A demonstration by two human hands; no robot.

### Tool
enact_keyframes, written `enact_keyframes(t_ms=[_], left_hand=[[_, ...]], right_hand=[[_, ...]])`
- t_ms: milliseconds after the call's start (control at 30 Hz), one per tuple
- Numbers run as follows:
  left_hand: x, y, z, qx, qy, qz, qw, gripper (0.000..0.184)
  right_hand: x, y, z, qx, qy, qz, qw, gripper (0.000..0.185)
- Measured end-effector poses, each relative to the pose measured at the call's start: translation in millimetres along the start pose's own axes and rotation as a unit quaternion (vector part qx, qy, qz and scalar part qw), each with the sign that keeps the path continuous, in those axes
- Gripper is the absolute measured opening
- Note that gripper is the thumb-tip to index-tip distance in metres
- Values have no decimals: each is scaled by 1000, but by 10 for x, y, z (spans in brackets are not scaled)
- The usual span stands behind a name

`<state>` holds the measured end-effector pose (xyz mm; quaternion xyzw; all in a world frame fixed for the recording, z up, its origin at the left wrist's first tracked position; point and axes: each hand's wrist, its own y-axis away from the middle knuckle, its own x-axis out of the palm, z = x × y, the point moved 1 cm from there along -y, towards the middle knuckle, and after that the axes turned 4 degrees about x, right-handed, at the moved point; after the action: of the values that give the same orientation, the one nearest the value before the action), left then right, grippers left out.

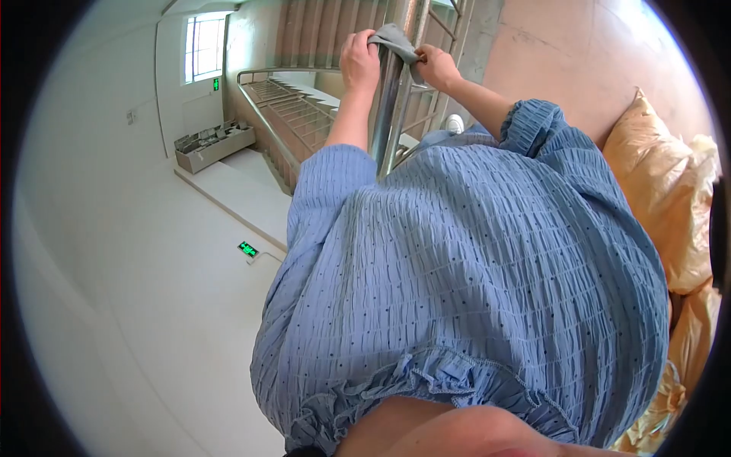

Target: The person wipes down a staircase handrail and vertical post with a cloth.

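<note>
At twelve o'clock, my left hand grips one end of the grey cloth (394, 39), and my right hand (436, 67), towards one, pinches the other. The cloth already lies across the metal handrail (387, 107); the stretch on its six o'clock side remains uncovered.

And here's the thick, shiny round metal handrail (387, 103), with a soft grey fabric cloth (394, 39) lying right across its far stretch, spilling past both edges and drooping lower off the right one! Over to the pinkish-beige, smooth floor (548, 46), faint dark marks showing near its far edge, and a bulging, shiny golden-tan sack (651, 179) slumps along its right edge, one pointed corner up. At the floor's left edge, beside the railing: a white shoe (454, 123)!
</note>
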<state>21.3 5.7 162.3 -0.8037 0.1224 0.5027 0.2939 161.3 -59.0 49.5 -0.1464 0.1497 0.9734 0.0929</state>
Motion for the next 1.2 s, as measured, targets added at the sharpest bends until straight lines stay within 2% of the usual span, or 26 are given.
enact_keyframes(t_ms=[67,133,200,300,333,400,433,500,600,667,733,767,800,867,933,1000,1033,1067,1167,1200], left_hand=[[-42,29,5,2,3,5,1000,19],[-107,294,50,-34,-4,56,998,20],[-216,468,110,-45,-16,55,997,21],[-288,493,159,-61,-28,69,995,23],[-275,376,145,-60,-29,70,995,23],[-184,88,84,-16,-30,51,998,21],[-135,-63,89,-16,-30,52,998,21],[-10,-279,116,8,-6,40,999,19],[-44,-336,216,-6,2,15,1000,19],[-243,-133,277,-36,-17,10,999,19],[-434,223,278,-96,-22,-8,995,19],[-571,409,304,-125,-25,-22,992,19],[-627,533,321,-125,-25,-25,992,19],[-690,741,398,-235,-49,0,971,20],[-678,712,563,-225,-36,-9,974,20],[-551,637,666,-219,-12,-7,976,19],[-482,583,682,-242,3,10,970,20],[-426,540,699,-266,17,27,963,20],[-351,716,930,-260,44,23,964,20],[-354,802,1001,-273,45,28,960,20]], right_hand=[[82,128,10,-21,23,37,999,30],[184,271,-32,-23,28,72,997,29],[252,358,0,-94,63,217,970,29],[265,355,139,-81,59,230,968,30],[258,329,182,-81,57,229,968,30],[199,260,235,-77,61,145,984,30],[197,199,243,-76,60,145,985,30],[156,65,244,-64,19,48,997,29],[152,-24,324,-50,13,25,998,29],[241,74,390,-62,-1,36,997,29],[319,258,419,-113,29,82,990,30],[388,314,476,-132,41,141,980,31],[416,326,492,-134,42,141,980,31],[476,358,542,-170,64,157,971,32],[394,300,730,-172,46,135,975,32],[274,248,798,-133,40,99,985,31],[238,243,818,-124,47,77,988,28],[239,252,810,-122,48,77,988,28],[288,292,791,-121,82,98,984,25],[320,377,778,-143,91,138,976,25]])
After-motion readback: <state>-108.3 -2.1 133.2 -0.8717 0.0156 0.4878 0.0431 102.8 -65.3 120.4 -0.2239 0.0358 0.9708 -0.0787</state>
